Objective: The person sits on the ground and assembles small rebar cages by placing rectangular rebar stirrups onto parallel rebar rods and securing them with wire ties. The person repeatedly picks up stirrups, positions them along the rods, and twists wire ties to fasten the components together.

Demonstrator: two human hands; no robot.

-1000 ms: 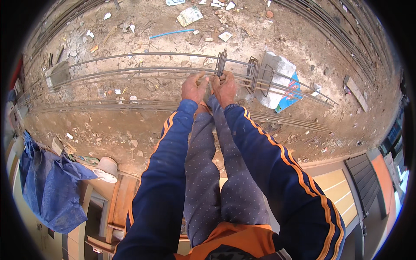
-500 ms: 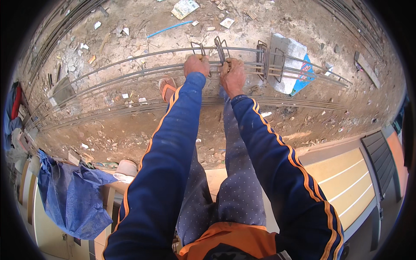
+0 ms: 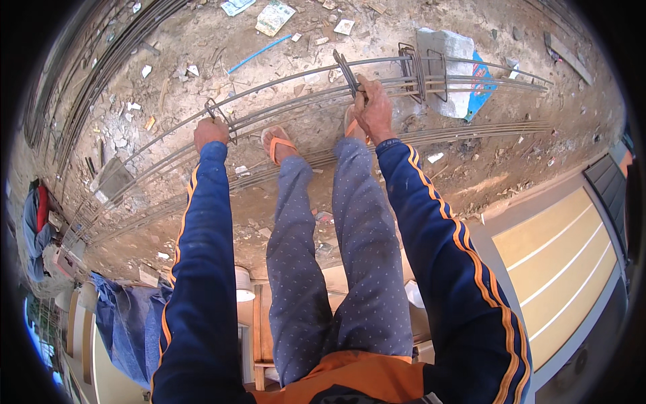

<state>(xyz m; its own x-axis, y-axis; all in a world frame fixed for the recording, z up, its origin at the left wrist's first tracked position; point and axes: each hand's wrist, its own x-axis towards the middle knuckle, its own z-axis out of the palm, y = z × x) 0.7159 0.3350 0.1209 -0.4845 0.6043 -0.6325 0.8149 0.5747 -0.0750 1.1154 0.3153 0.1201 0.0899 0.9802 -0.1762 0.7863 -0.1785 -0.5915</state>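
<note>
- Head view: left hand (image 3: 211,133), grip closed around a bent wire loop (image 3: 220,111) on long steel rods (image 3: 303,101).
- Right hand (image 3: 374,111), grip pinching a tilted bundle of loops (image 3: 346,71) on those rods (fingertips partly hidden).
- Likely trouble: a skewed loop could snag if dragged; a hard tug might shift the rods across the pale block (image 3: 444,48), toward feet (image 3: 279,143) in open sandals.
- Rods look thin, dull grey-brown; loops are angular; the dirt ground (image 3: 464,182) is gritty, littered.
</note>
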